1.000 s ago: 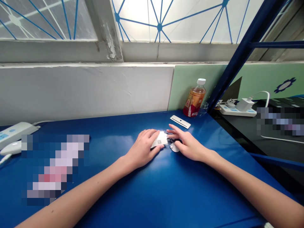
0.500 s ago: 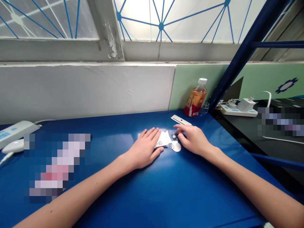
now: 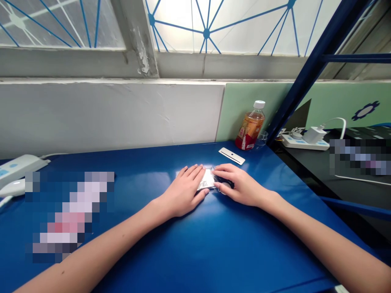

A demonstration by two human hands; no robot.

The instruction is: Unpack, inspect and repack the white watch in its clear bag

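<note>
Desk (image 3: 189, 252): glossy blue
Left hand (image 3: 183, 190): spread flat over white rectangular plastic packet (image 3: 207, 179); press evenly
Right hand (image 3: 236, 183): curled at its edge (grip unclear); pinch lightly

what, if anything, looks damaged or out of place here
The window post beyond the table: its paint looks chipped, leaving a ragged pale patch against the grey. No spill shows by the capped bottle, and nothing odd stands out near the left hand or right hand.
</note>
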